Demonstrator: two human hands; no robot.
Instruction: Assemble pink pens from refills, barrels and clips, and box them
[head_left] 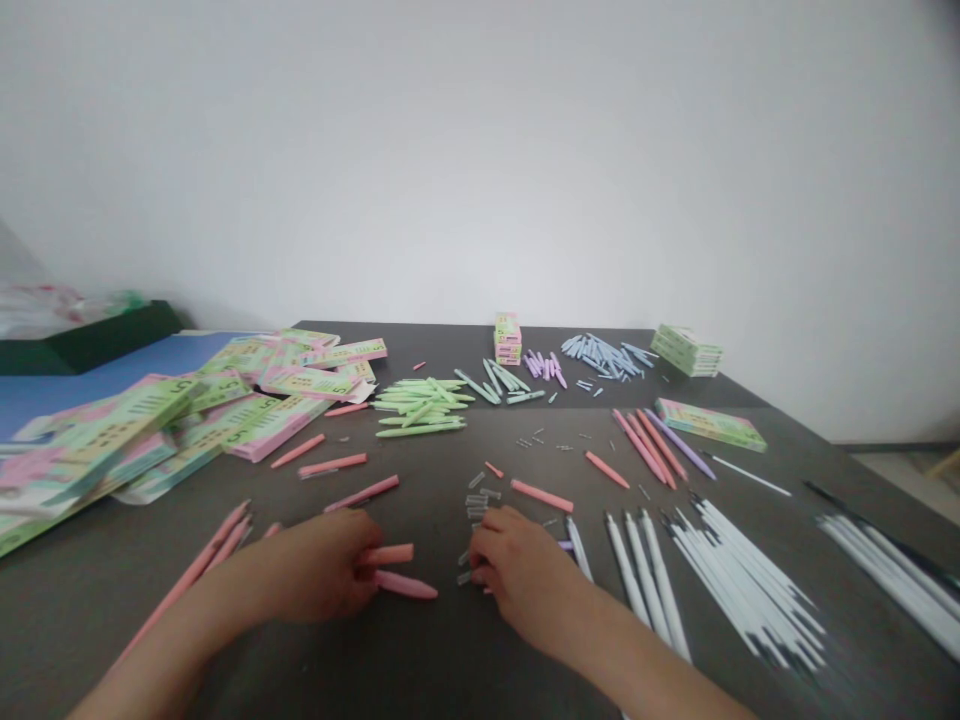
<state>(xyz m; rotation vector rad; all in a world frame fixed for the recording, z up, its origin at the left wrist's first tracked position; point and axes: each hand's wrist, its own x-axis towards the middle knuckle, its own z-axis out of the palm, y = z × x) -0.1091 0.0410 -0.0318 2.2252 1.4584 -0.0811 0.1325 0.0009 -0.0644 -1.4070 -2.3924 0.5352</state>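
Note:
My left hand (334, 565) is closed around an orange pen barrel (391, 554). A pink pen barrel (405, 585) with a tapered tip sticks out just below it, at the same fingers. My right hand (525, 570) is at the small clear plastic clips (477, 505), its fingers curled down to the table. Whatever its fingertips pinch is hidden. Ahead of the hands lie a coral pen barrel (541, 496) and a dark pink one (364, 494). Beside my left forearm rest several longer coral pens (199, 565).
White refills (742, 580) and white pens (645, 570) lie at the right. Green barrels (424, 400), blue barrels (604, 355) and stacked boxes (508, 340) sit farther back. Flat printed cartons (180, 420) overlap at the left, near a dark green tray (112, 335).

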